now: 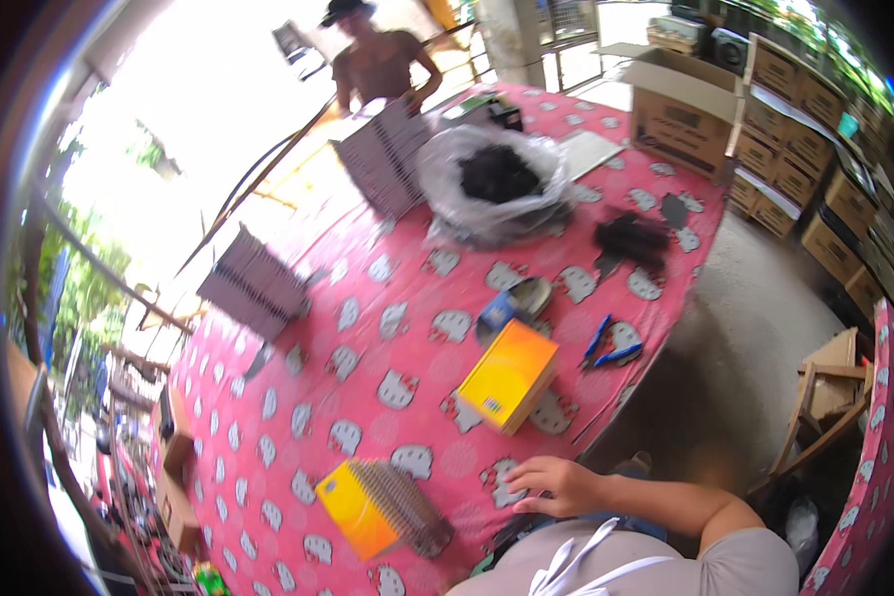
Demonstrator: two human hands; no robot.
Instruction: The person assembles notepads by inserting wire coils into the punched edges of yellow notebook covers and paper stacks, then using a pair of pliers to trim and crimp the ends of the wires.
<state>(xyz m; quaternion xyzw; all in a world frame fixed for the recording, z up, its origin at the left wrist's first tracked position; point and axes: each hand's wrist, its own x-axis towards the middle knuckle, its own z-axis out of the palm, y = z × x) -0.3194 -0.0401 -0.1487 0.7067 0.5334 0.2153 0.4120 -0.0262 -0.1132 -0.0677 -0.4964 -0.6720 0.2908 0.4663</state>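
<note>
Yellow box [512, 375] sits by the table's [363, 298] right edge | right hand [556, 487] empty, fingers loosely curled at near edge | left hand out of view | seemingly between grips; grasping calls for spreading fingers

Pale grey shirt [695, 576] with a short right sleeve [752, 556] — loose white strings [554, 576] across the front

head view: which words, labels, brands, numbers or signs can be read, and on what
I don't copy print, only say where it stands.
Open cardboard box: printing on its side, blurred.
Stacked cartons: printed marks, too small to read.
Yellow-orange box near blue-handled pliers: tiny mark, too small to read.
</note>
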